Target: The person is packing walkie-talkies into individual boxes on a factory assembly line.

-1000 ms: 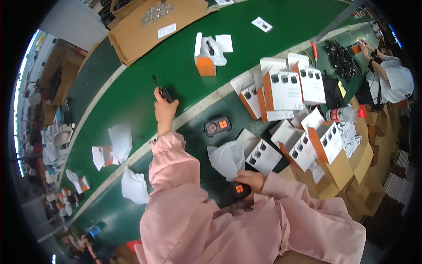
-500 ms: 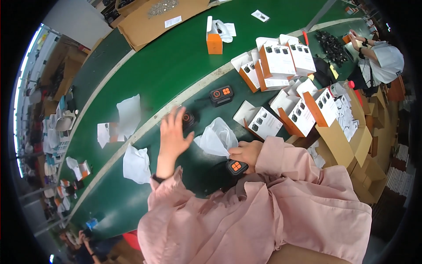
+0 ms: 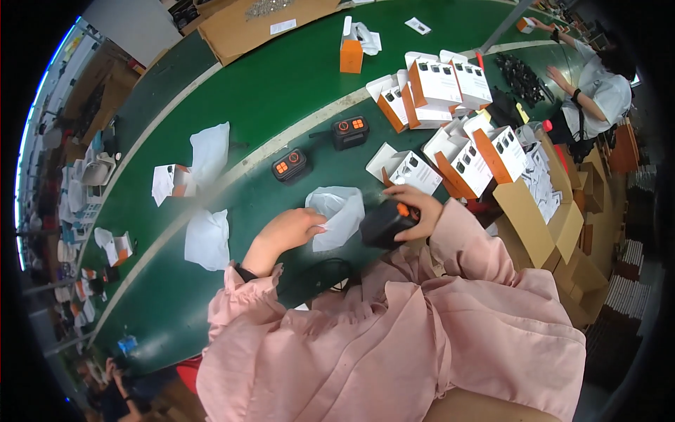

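My left hand (image 3: 290, 233) pinches the edge of a thin white plastic bag (image 3: 341, 226), whose mouth gapes a little. To the right of the bag, my right hand (image 3: 424, 213) is wrapped round a black handheld device (image 3: 380, 226) with orange buttons, tilted with its dark body toward the bag. The device is close to the bag; whether they touch I cannot tell. Beyond my hands lie two similar black devices with orange buttons, a nearer device (image 3: 290, 167) and a farther device (image 3: 350, 132). A dark cable (image 3: 330, 261) lies near my sleeves.
Several open white-and-orange boxes (image 3: 439, 84) are grouped at the right, beside a cardboard carton (image 3: 524, 214) of small white packets. Another white bag (image 3: 208, 240) and an open box (image 3: 172, 181) lie leftward. A co-worker (image 3: 598, 95) stands at the far right of the green table (image 3: 267, 91).
My left hand has left the nearer black device and come to the white bag. My right hand has let go of the bag and lifted the device that was near my sleeve.
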The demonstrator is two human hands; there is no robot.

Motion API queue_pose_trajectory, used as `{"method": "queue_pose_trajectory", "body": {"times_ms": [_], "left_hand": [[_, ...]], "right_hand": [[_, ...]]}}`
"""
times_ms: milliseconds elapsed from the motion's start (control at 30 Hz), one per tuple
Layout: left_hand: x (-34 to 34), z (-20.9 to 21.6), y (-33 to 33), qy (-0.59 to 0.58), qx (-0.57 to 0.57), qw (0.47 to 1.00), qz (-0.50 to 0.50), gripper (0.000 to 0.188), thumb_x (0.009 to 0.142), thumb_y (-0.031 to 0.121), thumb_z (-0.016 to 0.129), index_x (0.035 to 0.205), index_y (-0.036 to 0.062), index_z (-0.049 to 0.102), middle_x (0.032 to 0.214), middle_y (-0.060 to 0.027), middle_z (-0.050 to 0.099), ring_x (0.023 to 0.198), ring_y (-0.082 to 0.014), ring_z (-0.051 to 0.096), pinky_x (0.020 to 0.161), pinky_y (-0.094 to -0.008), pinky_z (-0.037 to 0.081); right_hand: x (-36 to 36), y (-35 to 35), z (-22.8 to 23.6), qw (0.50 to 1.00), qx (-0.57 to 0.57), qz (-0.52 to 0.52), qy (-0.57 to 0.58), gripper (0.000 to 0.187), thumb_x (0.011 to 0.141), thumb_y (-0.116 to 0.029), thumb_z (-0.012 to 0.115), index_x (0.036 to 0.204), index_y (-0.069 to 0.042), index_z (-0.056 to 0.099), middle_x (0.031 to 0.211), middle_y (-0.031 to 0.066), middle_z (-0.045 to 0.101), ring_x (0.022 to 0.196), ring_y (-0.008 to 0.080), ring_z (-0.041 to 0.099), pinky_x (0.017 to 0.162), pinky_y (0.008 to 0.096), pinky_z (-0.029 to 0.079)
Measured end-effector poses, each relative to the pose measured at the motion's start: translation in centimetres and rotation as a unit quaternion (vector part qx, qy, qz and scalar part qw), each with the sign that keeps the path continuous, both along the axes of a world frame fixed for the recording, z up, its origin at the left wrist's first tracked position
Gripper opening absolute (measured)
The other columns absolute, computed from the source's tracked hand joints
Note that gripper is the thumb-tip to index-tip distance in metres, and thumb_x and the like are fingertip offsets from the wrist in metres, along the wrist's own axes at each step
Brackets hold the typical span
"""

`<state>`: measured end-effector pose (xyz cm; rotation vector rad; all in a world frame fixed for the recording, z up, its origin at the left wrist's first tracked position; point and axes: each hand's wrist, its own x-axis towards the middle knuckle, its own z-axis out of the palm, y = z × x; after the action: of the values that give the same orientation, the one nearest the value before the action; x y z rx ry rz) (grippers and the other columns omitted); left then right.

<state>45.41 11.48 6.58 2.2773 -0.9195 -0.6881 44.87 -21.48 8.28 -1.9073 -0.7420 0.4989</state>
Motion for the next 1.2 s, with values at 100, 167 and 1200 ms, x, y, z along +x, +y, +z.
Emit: {"method": "queue_pose_trajectory", "body": {"times_ms": [100,167,1200], "left_hand": [[-0.2,0.0,-0.5,0.023,0.007,1.000,-0.016,0.014,0.083,0.018,0.058,0.091,0.0063,0.060,0.090,-0.0136,0.060,0.087,-0.0360,0.056,0.071,-0.0442,0.044],[-0.4,-0.2,-0.8,0.037,-0.028,0.999,-0.016,0.015,0.084,0.018,0.057,0.091,0.0051,0.060,0.091,-0.0144,0.059,0.088,-0.0364,0.055,0.072,-0.0434,0.043],[-53.5,-22.1,18.3,0.168,0.291,0.759,0.557,0.022,0.078,0.016,0.065,0.095,0.0016,0.060,0.093,-0.0110,0.060,0.066,-0.0267,0.060,0.062,-0.0358,0.054]], "right_hand": [[-0.6,0.5,3.0,0.942,0.115,-0.188,0.253,0.069,0.068,-0.018,0.077,0.127,-0.003,0.043,0.115,0.0095,0.054,0.110,0.0183,0.050,0.094,0.0320,0.039],[-0.5,1.8,3.1,0.913,0.231,-0.242,0.235,0.059,0.076,-0.016,0.070,0.127,-0.003,0.042,0.113,0.0077,0.056,0.106,0.0162,0.052,0.093,0.0311,0.040],[-0.5,6.1,-1.2,0.881,0.126,-0.279,0.361,0.050,0.081,-0.032,0.060,0.121,-0.006,0.044,0.095,0.0091,0.059,0.075,0.0191,0.063,0.044,0.0282,0.053]]}}
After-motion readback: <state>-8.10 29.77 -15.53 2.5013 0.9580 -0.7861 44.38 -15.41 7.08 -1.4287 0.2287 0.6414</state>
